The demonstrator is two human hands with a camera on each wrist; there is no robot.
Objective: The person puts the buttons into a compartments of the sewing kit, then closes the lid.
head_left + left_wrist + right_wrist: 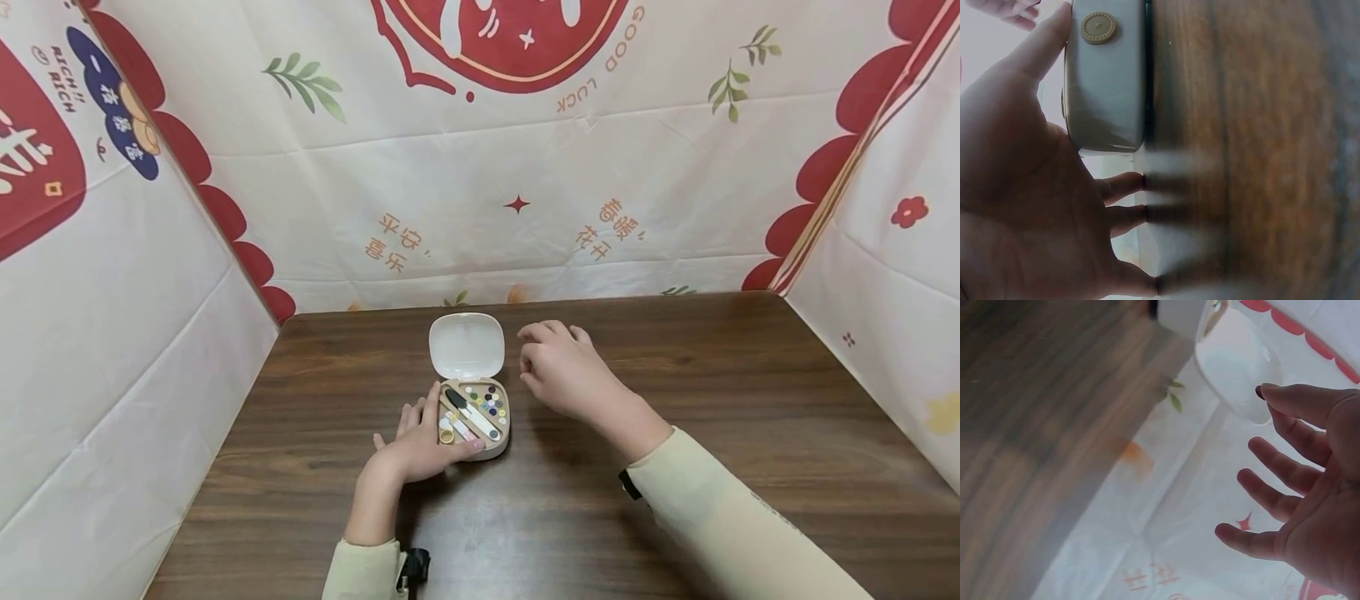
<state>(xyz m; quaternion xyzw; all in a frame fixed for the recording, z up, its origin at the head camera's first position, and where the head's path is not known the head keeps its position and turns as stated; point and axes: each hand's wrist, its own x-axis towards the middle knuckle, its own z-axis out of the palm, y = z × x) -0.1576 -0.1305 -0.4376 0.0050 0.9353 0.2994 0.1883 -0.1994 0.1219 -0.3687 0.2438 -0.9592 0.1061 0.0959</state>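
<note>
A sewing kit (491, 450) stands on the table with its white lid (467, 346) raised at the back. Inside its beige tray lie a black-and-white tool (472, 414), many small coloured buttons (491, 400) and a gold-rimmed round piece (447, 436). My left hand (420, 446) rests against the kit's left side, thumb along the front rim and other fingers spread; several fingertips touch the table in the left wrist view. To the right of the lid, my right hand (562, 367) is raised. Its thumb and index finger pinch a small dark button (1259, 392), mostly covered by the fingertips.
The brown wooden table (637, 350) reaches back to a white printed cloth (480, 217), which also hangs at both sides. A round gold emblem (1098, 27) marks the kit's front.
</note>
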